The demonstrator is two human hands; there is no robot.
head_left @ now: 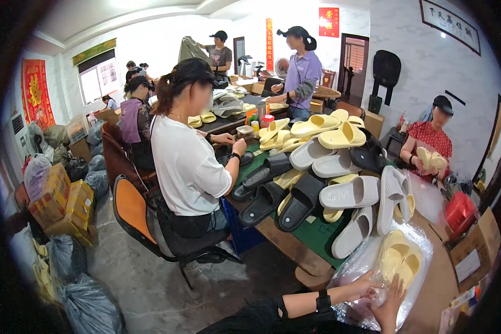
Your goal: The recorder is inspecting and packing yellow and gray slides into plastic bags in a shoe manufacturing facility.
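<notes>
Left hand [367,285] and right hand [389,303] | both grips are being pressed flat, fingers apart, on clear bag [373,261] | yellow slippers [399,257] are being steadied inside, near right on counter [295,245] | slipper pile [328,167] is lying farther.

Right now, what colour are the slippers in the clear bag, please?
Pale yellow slippers in the clear plastic bag; head view.

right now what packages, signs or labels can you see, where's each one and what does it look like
Clear plastic bag: table edge, under both hands, holding yellow slippers.
Cardboard box: far right, brown with a white label.
Stacked cartons: floor at left, yellow-brown.
Red banner: left wall, tall, gold figures.
Red square sign: back wall, high.
Narrow red strip: back wall, vertical.
Framed plaque: right wall, dark frame, white ground.
</notes>
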